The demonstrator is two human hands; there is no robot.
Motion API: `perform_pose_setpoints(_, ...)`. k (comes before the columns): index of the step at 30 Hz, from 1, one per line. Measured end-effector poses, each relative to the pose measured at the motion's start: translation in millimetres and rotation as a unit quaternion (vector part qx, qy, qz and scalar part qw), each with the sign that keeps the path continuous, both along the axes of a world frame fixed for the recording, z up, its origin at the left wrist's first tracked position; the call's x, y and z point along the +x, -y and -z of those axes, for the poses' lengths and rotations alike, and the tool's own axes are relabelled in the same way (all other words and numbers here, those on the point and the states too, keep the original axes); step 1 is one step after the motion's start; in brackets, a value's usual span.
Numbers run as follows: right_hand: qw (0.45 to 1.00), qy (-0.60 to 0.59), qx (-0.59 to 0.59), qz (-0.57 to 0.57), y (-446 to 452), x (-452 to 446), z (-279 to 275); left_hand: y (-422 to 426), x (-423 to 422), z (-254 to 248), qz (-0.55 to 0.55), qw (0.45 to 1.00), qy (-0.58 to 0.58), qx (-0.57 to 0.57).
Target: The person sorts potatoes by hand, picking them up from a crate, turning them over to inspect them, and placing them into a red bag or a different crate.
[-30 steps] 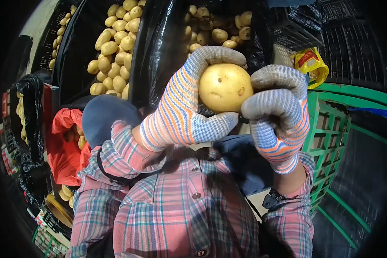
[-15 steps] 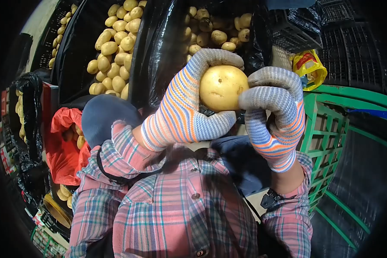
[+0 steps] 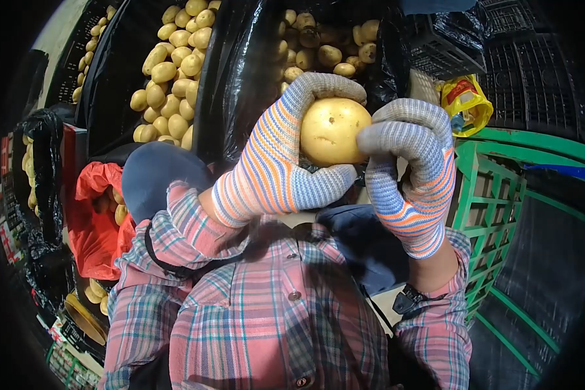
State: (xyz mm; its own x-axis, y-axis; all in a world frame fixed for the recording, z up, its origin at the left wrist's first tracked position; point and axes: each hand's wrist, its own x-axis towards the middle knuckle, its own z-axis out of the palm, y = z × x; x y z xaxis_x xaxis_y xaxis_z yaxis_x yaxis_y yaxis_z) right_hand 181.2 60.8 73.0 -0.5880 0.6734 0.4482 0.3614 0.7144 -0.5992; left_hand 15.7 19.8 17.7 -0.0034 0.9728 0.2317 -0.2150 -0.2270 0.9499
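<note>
A large yellow potato (image 3: 332, 132) with a small dark spot and a short crease on its skin is held up in front of my chest. My left hand (image 3: 273, 156), in a striped knit glove, grips it, fingers curved over the top and thumb underneath. On the other side, my right hand (image 3: 413, 169), gloved alike, has its fingers curled with the fingertips against the potato's right side. Its thumb is bent below them. Behind my hands, more potatoes (image 3: 329, 56) lie in a crate lined with black plastic.
Another black-lined crate holds many potatoes (image 3: 169, 104) at the upper left. A red plastic bag (image 3: 91, 221) with potatoes sits at my left. To the right stand a green metal frame (image 3: 484, 227), a yellow bag (image 3: 466, 107) and black plastic crates (image 3: 526, 78).
The fingers of my right hand have shifted slightly on the potato's right side. My left hand keeps its grip, and the potato stays nearly in place.
</note>
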Motion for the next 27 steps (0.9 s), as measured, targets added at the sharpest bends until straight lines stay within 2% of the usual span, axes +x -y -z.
perform_pose_setpoints(3, 0.999, 0.002, 0.0, -0.041, -1.4, 2.5, 3.5, -0.2, -1.9, -1.6, 0.008, 1.0, 0.019, -0.02)
perform_pose_setpoints(5, 0.989, -0.11, -0.097, -0.015, -1.9, -0.3, 13.9, 0.2, -1.8, -4.0, 0.01, 0.999, 0.027, -0.032)
perform_pose_setpoints(7, 0.984, -0.128, -0.12, -0.005, 2.7, -3.9, 17.5, 1.9, 2.0, -6.8, 0.042, 0.983, 0.16, -0.082)
perform_pose_setpoints(8, 0.979, -0.144, -0.143, 0.007, 4.1, -5.5, 18.3, 1.6, 1.4, -7.1, 0.039, 0.983, 0.159, -0.083)
perform_pose_setpoints(9, 0.988, -0.121, -0.097, -0.016, 1.8, -5.0, 18.8, 1.3, 0.2, -6.9, 0.043, 0.98, 0.167, -0.101)
perform_pose_setpoints(12, 0.991, -0.092, -0.092, -0.001, 5.7, -8.2, 20.2, 1.3, 1.2, -6.6, 0.049, 0.971, 0.186, -0.141)
perform_pose_setpoints(14, 0.99, -0.103, -0.099, -0.003, 5.9, -8.8, 22.0, -0.1, 5.9, -7.4, 0.024, 0.95, 0.259, -0.172)
perform_pose_setpoints(15, 0.985, -0.115, -0.131, -0.003, 7.6, -9.5, 21.0, 0.1, 1.1, -10.8, 0.039, 0.941, 0.255, -0.219)
perform_pose_setpoints(16, 0.978, -0.128, -0.163, -0.003, 8.4, -9.6, 20.2, 0.2, 1.0, -10.1, 0.04, 0.941, 0.255, -0.219)
perform_pose_setpoints(17, 0.982, -0.123, -0.141, -0.005, 6.2, -8.5, 20.7, 0.9, 1.1, -8.9, 0.036, 0.963, 0.215, -0.158)
perform_pose_setpoints(18, 0.982, -0.124, -0.141, -0.004, 6.4, -9.1, 19.5, 2.1, 1.7, -11.0, 0.055, 0.949, 0.263, -0.167)
perform_pose_setpoints(19, 0.966, -0.17, -0.193, 0.014, 5.9, -10.1, 17.1, 3.2, 2.4, -13.1, 0.072, 0.931, 0.311, -0.177)
perform_pose_setpoints(20, 0.945, -0.216, -0.243, 0.032, 5.1, -10.4, 15.7, 2.4, 2.6, -11.6, 0.073, 0.931, 0.31, -0.176)
perform_pose_setpoints(21, 0.967, -0.164, -0.194, 0.016, 1.3, -6.1, 15.8, 2.1, 2.5, -8.8, 0.084, 0.943, 0.285, -0.15)
perform_pose_setpoints(22, 0.967, -0.165, -0.194, 0.016, 0.2, -4.9, 17.4, 2.2, 1.2, -7.1, 0.094, 0.953, 0.259, -0.123)
perform_pose_setpoints(24, 0.986, -0.127, -0.104, -0.016, 0.7, -5.6, 21.7, 3.8, -5.6, -8.5, 0.104, 0.949, 0.253, -0.158)
perform_pose_setpoints(27, 0.993, -0.093, -0.075, -0.024, 3.0, -10.8, 19.6, 3.6, -2.2, -3.5, 0.105, 0.94, 0.276, -0.174)
